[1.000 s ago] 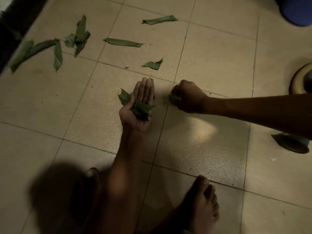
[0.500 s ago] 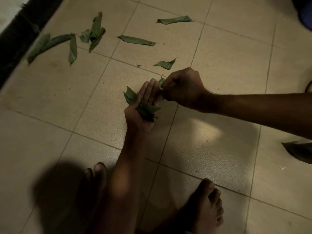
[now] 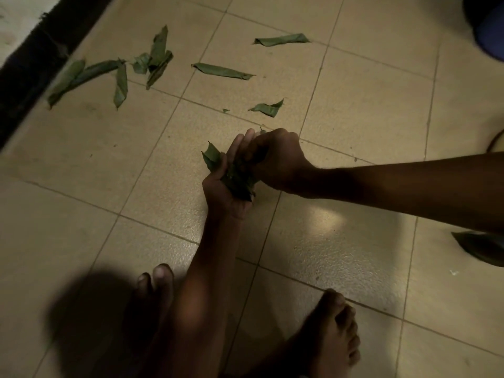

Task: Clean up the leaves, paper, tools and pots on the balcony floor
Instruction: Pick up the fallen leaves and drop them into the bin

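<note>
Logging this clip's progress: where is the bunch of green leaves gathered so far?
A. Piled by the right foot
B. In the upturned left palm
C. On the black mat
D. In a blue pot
B: the bunch of green leaves lies in the upturned left hand, with the right hand pressing onto it.

Home balcony floor: beige tiles [image 3: 354,110] under my bare feet [image 3: 334,336], green leaves [image 3: 221,70] scattered, dim light.

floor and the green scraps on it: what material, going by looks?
Floor: beige tile, likely glazed ceramic; grout lines, pebbled sheen under the light patch. Green scraps: plant leaves, matte, curled and folded, midrib visible. Same leaves bunched in the left hand.
</note>
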